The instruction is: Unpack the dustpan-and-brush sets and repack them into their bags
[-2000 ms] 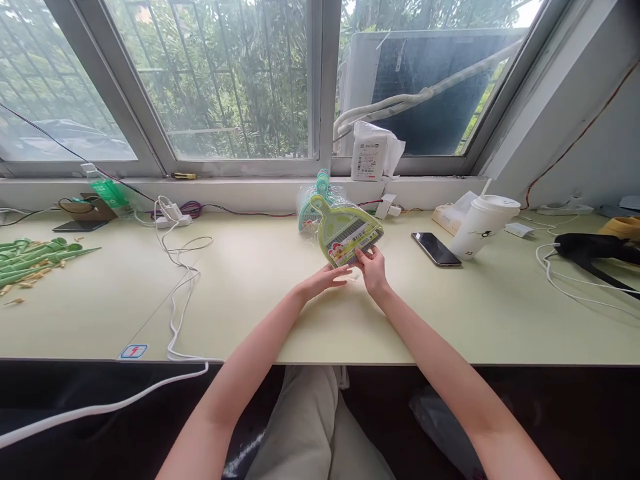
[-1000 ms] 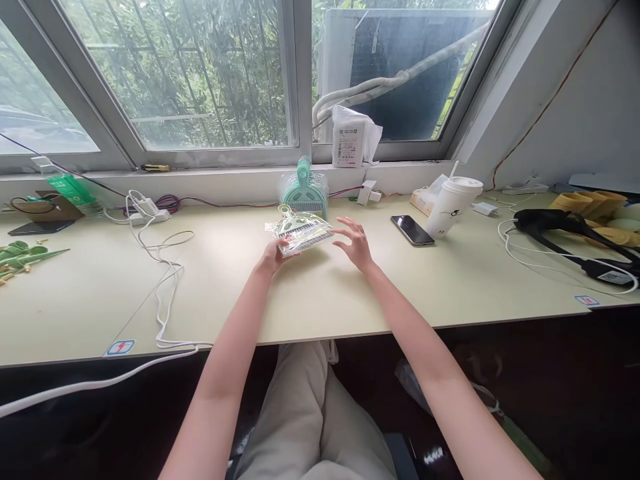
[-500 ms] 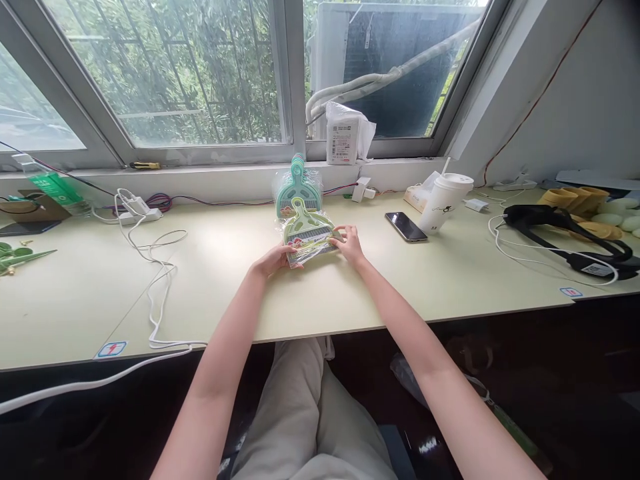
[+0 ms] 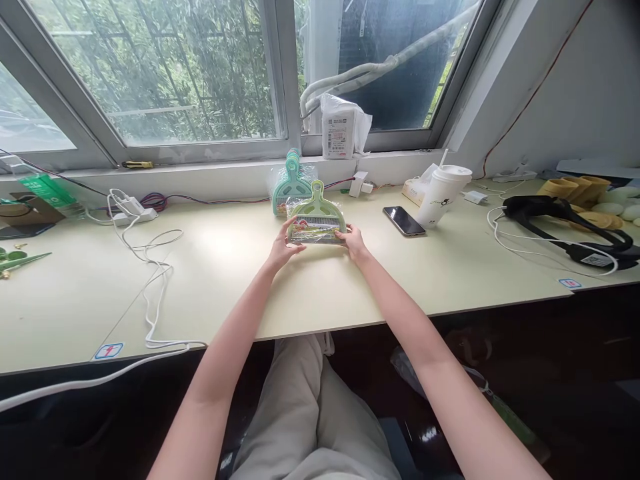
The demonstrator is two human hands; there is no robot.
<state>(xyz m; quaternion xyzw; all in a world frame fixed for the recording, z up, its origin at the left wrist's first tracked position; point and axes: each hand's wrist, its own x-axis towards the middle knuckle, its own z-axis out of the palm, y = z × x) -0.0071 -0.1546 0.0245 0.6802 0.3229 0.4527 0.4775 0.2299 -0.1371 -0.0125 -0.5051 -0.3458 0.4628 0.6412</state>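
Between my two hands is a light-green dustpan and brush set (image 4: pixel 317 223) in clear plastic wrap, its handle pointing up and away from me. My left hand (image 4: pixel 285 251) is closed on its left lower edge, thumb on the near side. On the opposite side my right hand (image 4: pixel 354 241) grips the right lower edge, thumb over the front. Just behind and to the left stands a stack of teal dustpan sets (image 4: pixel 293 180), also wrapped, against the window ledge; the green one partly covers it.
A phone (image 4: pixel 404 221), a white cup with a straw (image 4: pixel 443 197) and a tissue pack (image 4: pixel 415 190) are on the right of the table (image 4: pixel 320 300). Farther right is a black headset (image 4: pixel 565 230). White cables (image 4: pixel 160 287) and a power strip (image 4: pixel 134 212) lie left.
The green dustpan set has moved away from me and slightly right, and stands more upright. Both hands moved with it. The view has shifted slightly.
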